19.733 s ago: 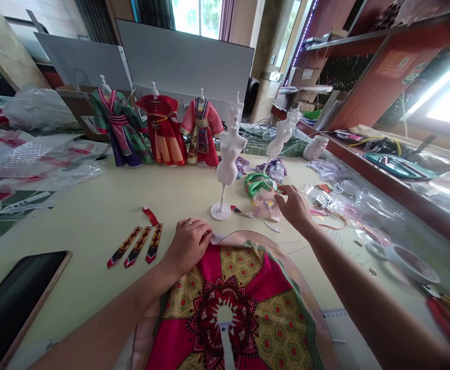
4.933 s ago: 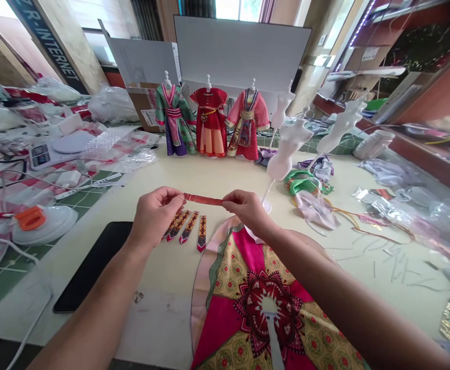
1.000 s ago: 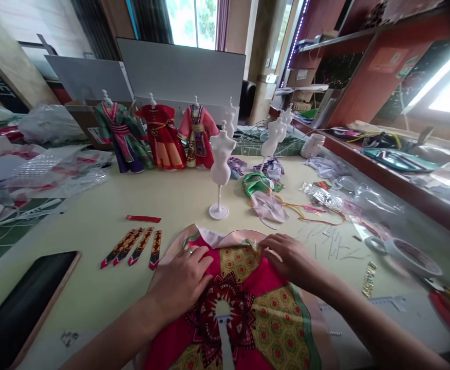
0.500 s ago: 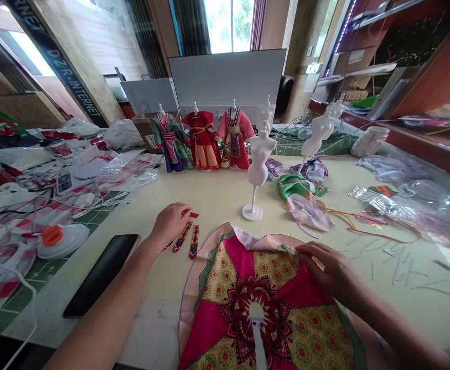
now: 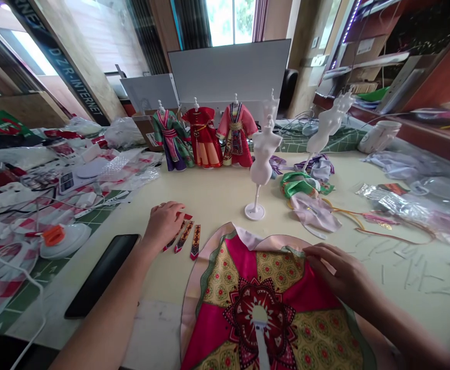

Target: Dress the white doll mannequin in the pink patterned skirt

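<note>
Several patterned strips (image 5: 184, 237) lie on the tabletop (image 5: 209, 192) beside the left hand (image 5: 164, 224), which is at a red strip (image 5: 188, 216); I cannot tell whether its grip pinches it. The right hand (image 5: 336, 270) rests at the upper right edge of the outspread pink-and-gold cloth (image 5: 281, 311), its grip likewise unclear. A white dress form (image 5: 262, 163) stands just beyond the cloth.

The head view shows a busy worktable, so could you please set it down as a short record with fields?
Left hand: at the red strip and patterned strips; grip unclear
Right hand: at the far right edge of the patterned cloth
Cloth state: spread out, pale hole in the middle
Bare white form: upright beyond the cloth
Dressed forms: three, in a row
Phone: left of the left forearm, screen dark
</note>
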Demonstrator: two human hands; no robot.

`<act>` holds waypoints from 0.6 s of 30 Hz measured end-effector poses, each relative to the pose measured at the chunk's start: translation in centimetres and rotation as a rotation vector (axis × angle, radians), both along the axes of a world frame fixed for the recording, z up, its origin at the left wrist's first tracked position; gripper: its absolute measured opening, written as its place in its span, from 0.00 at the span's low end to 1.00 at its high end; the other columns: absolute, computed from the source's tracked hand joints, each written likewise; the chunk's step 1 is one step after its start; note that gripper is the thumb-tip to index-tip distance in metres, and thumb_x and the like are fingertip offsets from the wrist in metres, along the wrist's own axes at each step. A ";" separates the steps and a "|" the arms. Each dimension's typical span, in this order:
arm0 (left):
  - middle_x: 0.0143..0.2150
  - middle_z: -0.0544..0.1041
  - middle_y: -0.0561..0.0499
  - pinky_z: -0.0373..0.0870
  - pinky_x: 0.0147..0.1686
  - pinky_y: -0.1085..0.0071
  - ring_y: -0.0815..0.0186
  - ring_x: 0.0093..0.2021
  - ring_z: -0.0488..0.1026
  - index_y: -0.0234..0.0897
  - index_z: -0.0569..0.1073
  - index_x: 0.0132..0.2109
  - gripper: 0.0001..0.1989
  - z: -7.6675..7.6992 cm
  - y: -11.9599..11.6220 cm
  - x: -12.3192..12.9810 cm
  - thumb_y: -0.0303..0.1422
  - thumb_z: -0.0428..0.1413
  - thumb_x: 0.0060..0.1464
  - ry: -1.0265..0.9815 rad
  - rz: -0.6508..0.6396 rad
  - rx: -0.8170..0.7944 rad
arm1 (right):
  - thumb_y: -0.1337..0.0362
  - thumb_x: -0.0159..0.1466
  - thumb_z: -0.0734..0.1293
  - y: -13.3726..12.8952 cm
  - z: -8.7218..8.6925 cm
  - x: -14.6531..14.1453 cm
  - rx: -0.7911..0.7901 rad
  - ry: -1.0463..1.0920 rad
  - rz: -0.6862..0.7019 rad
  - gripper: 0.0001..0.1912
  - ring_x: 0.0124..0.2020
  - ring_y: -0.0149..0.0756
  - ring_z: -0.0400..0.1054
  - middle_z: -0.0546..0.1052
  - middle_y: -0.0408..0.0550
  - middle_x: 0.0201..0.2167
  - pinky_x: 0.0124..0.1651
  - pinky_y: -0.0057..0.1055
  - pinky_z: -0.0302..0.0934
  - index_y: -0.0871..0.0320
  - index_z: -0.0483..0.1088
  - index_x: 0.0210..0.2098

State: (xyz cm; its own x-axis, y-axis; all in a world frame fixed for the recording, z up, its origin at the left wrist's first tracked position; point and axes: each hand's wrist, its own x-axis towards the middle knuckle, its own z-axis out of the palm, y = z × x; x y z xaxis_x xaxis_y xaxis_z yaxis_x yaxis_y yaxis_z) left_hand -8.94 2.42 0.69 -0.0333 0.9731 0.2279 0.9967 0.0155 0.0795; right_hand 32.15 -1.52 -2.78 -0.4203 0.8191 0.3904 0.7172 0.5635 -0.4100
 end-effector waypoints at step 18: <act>0.58 0.70 0.47 0.53 0.58 0.55 0.56 0.57 0.67 0.51 0.61 0.55 0.17 -4.7 -4.3 -2.1 0.43 0.43 0.60 0.082 -0.236 0.182 | 0.66 0.66 0.58 0.0 1.1 0.2 -0.060 0.019 -0.057 0.10 0.37 0.37 0.70 0.76 0.48 0.36 0.40 0.32 0.63 0.56 0.71 0.40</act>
State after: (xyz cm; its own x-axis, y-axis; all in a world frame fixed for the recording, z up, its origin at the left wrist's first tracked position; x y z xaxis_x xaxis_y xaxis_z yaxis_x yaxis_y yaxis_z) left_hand -11.04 -1.89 -4.00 0.2139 0.8949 0.3917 0.9744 -0.2239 -0.0207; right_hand 32.33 -1.47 -1.72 -0.3657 0.8635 0.3473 0.7392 0.4962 -0.4555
